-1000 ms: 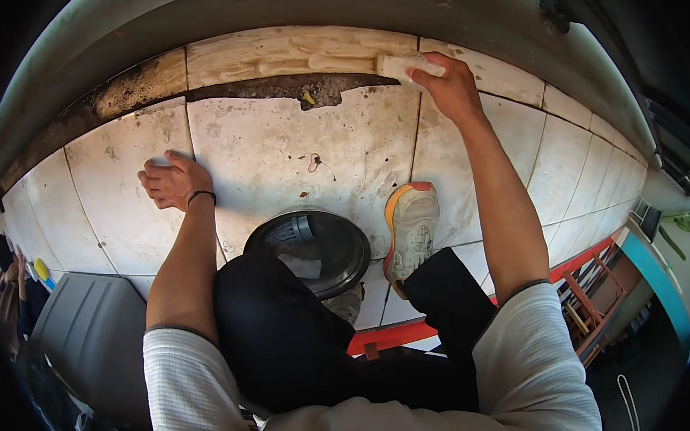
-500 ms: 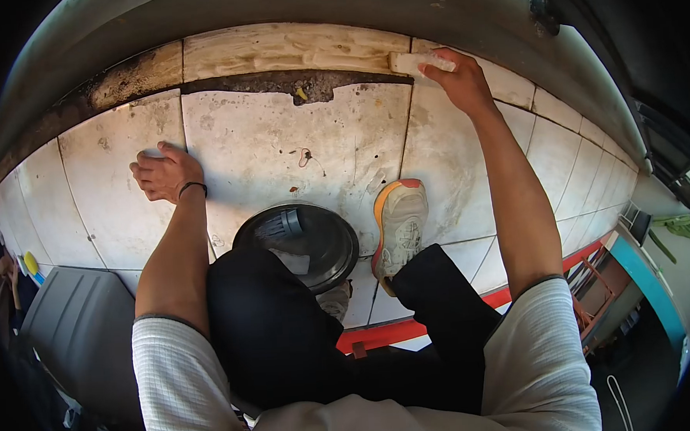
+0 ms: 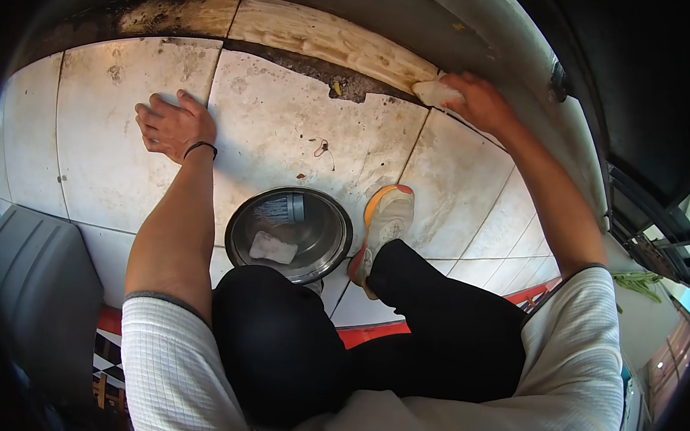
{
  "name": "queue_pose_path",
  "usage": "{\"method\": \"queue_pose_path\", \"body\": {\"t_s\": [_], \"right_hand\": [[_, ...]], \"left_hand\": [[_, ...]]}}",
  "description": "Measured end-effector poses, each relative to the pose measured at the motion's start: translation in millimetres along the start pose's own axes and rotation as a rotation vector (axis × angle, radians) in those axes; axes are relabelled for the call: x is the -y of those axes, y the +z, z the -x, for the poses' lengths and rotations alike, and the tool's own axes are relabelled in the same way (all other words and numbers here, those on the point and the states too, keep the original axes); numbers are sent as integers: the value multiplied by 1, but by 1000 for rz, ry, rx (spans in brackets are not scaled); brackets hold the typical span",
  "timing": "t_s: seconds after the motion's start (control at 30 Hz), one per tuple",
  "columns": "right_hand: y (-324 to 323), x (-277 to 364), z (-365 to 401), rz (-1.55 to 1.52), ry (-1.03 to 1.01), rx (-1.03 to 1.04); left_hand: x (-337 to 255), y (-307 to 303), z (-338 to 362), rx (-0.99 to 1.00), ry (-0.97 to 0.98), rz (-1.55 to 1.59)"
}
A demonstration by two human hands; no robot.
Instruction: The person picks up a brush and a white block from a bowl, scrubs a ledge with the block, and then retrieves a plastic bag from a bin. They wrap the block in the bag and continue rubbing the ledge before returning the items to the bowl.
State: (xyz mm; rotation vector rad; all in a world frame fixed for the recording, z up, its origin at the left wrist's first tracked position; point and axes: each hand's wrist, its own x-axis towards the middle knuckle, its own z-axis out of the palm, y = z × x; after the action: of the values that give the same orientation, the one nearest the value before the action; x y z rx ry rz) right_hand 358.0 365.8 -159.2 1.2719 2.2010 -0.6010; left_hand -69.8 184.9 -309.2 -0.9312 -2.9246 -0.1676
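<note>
My right hand (image 3: 480, 105) is closed round a whitish block or sponge (image 3: 437, 93), pressed against the soapy, stained skirting tile (image 3: 336, 44) at the base of the wall. My left hand (image 3: 173, 128), with a black band at the wrist, rests on the white floor tile (image 3: 116, 165) with its fingers spread and nothing in it. Between the hands and my knees stands a round metal basin (image 3: 316, 256) with some water. In it lie a grey brush (image 3: 286, 208) and a white sponge or cloth (image 3: 273, 247).
A broken gap with a small yellow bit (image 3: 337, 88) runs along the floor's edge. A thin reddish string (image 3: 323, 148) lies on the tiles. My shoe (image 3: 388, 217) is right of the basin. A grey plastic box (image 3: 40, 286) stands at the left.
The view has turned and shifted. My right hand has moved slightly along the skirting with the whitish block. More of the basin shows, while my left hand stays on the floor.
</note>
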Motion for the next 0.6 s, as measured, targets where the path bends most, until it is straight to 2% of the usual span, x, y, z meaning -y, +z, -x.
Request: {"method": "queue_pose_path", "body": {"t_s": [0.13, 0.33, 0.53, 0.6], "right_hand": [[-18, 37, -9, 185, -23, 130], [-32, 86, -49, 55, -213, 18], [-8, 33, -18, 58, -96, 8], [-8, 32, -20, 32, -91, -6]], "left_hand": [[0, -1, -1, 0, 5, 15], [4, -2, 2, 2, 14, 23], [3, 1, 0, -10, 9, 27], [4, 3, 0, -23, 6, 5]]}}
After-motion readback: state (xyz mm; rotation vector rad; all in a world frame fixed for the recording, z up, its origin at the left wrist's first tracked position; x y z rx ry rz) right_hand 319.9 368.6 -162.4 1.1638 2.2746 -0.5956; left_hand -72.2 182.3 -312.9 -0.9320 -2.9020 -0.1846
